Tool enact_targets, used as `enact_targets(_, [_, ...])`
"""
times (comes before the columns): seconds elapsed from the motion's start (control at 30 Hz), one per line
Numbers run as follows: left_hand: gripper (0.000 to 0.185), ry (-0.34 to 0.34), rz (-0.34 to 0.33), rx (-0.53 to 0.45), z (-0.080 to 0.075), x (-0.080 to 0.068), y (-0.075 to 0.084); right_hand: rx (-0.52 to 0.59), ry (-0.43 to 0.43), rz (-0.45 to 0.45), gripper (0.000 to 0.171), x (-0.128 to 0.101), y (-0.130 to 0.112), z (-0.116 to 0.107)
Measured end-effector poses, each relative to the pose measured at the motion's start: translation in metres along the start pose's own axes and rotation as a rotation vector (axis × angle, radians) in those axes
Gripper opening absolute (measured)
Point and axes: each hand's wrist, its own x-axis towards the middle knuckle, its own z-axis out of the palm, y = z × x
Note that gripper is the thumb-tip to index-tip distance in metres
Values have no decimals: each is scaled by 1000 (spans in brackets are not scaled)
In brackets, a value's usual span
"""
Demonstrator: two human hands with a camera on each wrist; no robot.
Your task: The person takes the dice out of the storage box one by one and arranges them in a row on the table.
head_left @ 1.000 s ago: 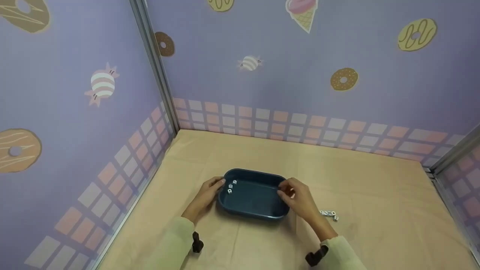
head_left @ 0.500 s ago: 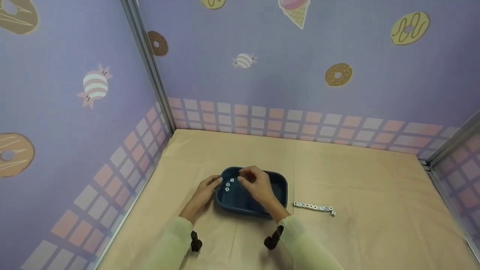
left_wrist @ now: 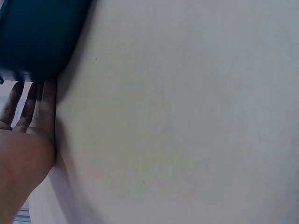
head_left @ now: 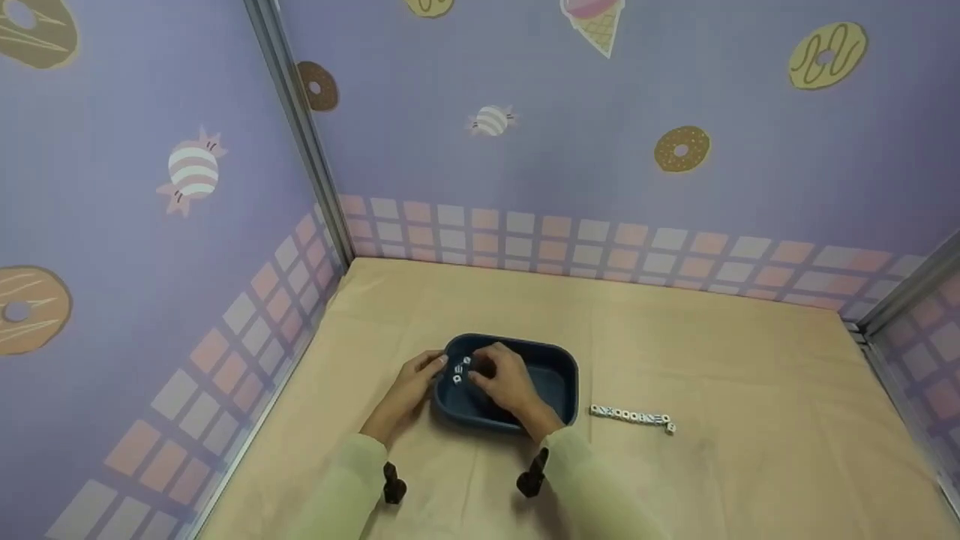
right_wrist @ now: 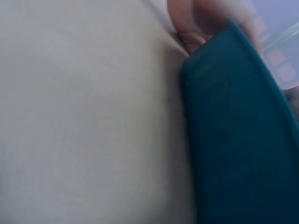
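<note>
A dark blue tray with raised walls sits on the cloth, several small white cubes with dark marks at its left end. My left hand grips that end, thumb at the rim; in the left wrist view its fingers reach along the tray's outer wall. Over the tray's middle, my right hand bends its fingers beside the cubes. Thumb and forefinger stand a little apart, and no cube shows between them. In the right wrist view the tray wall hides part of the hands.
Right of the tray, a row of similar marked cubes lies on the cloth, with one cube below its right end. Tan cloth covers the table. Patterned lilac walls stand behind and at the sides.
My right hand has moved left from the tray's right rim to beside the cubes inside and lowered. The cube row is now uncovered. My left hand stays at the rim.
</note>
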Motion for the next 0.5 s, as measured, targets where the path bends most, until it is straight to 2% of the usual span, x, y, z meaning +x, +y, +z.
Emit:
enact_targets(0.13, [52, 1, 16, 14, 0, 1, -1, -98, -104, 11, 43, 0, 0, 1])
enact_targets(0.27, [52, 11, 23, 23, 0, 2, -2, -178, -179, -19, 47, 0, -2, 1])
enact_targets(0.5, [51, 11, 10, 15, 1, 3, -2, -253, -211, -87, 53, 0, -2, 2])
